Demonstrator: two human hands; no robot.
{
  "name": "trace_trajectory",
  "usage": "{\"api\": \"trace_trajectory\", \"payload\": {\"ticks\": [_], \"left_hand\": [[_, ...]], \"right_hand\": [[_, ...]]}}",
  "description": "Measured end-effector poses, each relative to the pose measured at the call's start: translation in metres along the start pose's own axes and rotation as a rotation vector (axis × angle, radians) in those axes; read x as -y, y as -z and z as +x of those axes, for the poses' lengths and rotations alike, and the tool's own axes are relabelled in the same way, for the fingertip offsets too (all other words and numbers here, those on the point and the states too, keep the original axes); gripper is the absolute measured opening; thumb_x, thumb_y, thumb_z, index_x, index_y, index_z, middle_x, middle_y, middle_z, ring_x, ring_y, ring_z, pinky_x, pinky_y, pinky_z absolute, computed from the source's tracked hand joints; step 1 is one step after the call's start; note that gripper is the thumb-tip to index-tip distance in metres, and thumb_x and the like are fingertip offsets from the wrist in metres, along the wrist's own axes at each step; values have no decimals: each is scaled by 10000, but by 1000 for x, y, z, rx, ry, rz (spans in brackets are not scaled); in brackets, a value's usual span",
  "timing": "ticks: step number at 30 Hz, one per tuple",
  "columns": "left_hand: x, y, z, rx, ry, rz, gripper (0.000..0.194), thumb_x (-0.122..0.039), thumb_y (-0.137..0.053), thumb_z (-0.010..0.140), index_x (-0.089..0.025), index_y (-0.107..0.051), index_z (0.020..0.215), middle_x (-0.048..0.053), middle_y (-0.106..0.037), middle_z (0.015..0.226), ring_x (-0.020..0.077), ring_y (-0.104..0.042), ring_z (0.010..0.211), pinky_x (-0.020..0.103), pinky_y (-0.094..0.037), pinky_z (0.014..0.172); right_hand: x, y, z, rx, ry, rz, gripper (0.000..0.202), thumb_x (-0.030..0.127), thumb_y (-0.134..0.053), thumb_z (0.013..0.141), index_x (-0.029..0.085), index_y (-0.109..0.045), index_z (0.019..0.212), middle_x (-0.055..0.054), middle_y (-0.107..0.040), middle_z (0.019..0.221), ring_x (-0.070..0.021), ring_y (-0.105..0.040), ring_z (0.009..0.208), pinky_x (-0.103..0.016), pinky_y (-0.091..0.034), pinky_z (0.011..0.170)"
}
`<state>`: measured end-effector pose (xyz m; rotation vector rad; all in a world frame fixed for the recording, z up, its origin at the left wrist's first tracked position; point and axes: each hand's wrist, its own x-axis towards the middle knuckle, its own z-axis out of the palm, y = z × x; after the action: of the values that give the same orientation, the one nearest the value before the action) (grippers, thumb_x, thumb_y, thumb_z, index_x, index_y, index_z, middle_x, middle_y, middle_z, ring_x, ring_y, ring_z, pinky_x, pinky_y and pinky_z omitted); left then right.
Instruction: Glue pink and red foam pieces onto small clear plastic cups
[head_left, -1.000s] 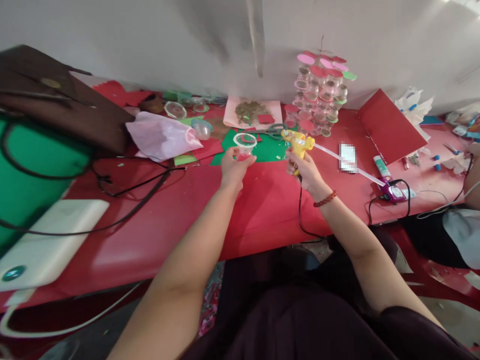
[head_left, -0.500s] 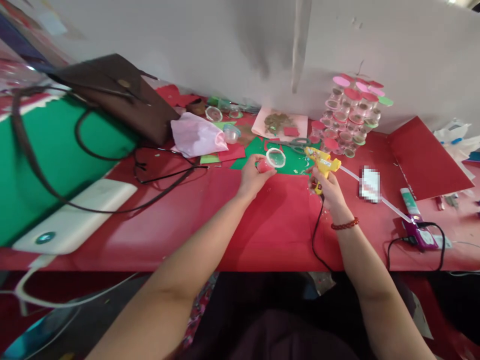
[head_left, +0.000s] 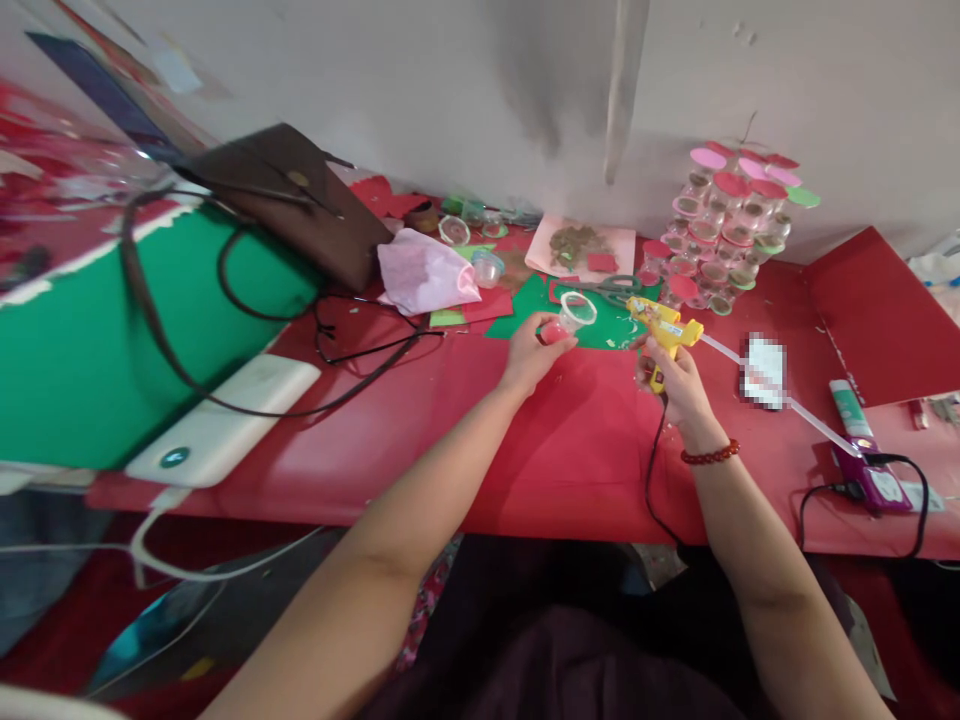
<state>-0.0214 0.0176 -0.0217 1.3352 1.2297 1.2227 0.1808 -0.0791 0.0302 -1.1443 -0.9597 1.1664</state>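
Note:
My left hand (head_left: 536, 355) is closed around a small clear plastic cup (head_left: 577, 310), tilted with its round mouth facing up and to the right. Something pinkish-red shows at the cup's lower end, by my fingers. In my right hand (head_left: 673, 378) is a yellow glue gun (head_left: 664, 328), gripped by the handle, its nozzle pointing left toward the cup without touching it. A long translucent glue stick (head_left: 814, 423) sticks out of its back. Behind the hands, a green sheet (head_left: 517, 312) carries grey-handled scissors (head_left: 619, 286) and a few scraps.
A stacked tower of clear cups with coloured discs (head_left: 724, 240) stands at the back right. A brown bag (head_left: 300, 210), white power bank (head_left: 225, 420) and eyeglasses (head_left: 367, 345) lie left. A purple box (head_left: 874, 475) and glue tube (head_left: 850, 408) lie right. The gun's black cord (head_left: 652, 480) hangs over the table edge.
The view has swung left, so everything sits farther right in the picture. The cup's mouth is turned slightly. Both hands keep their holds on the cup and the glue gun.

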Motion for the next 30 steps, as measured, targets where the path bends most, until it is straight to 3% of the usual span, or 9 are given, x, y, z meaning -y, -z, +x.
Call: {"api": "trace_trajectory", "payload": {"ticks": [9, 16, 22, 30], "left_hand": [[8, 2, 4, -5, -28, 74, 391, -300, -865, 631, -226, -685, 970, 26, -719, 1005, 222, -648, 942, 383, -505, 922], [7, 4, 1, 22, -43, 124, 415, -255, -866, 619, -222, -704, 1000, 25, -729, 1024, 231, -653, 959, 388, -516, 928], [11, 5, 3, 23, -76, 132, 427, -256, -867, 618, -223, -706, 1012, 26, -732, 1039, 237, -656, 988, 385, -520, 937], [14, 2, 5, 55, -89, 98, 470, -232, -877, 588, -224, -716, 1029, 12, -728, 1001, 217, -643, 921, 366, -532, 886]], "right_hand": [[4, -2, -3, 29, 13, -36, 550, 728, -830, 754, 215, -672, 873, 58, -532, 566, -82, -463, 494, -226, -333, 435], [9, 5, -6, -17, 82, -25, 529, 729, -815, 780, 230, -662, 867, 36, -573, 658, -81, -488, 529, -229, -329, 428], [13, -1, -13, 62, 15, -91, 526, 729, -823, 775, 226, -686, 846, 48, -557, 566, -79, -445, 454, -249, -333, 406], [4, -8, -16, 92, 47, -162, 526, 728, -814, 784, 228, -651, 801, 58, -530, 543, -71, -432, 448, -247, -344, 404]]}}
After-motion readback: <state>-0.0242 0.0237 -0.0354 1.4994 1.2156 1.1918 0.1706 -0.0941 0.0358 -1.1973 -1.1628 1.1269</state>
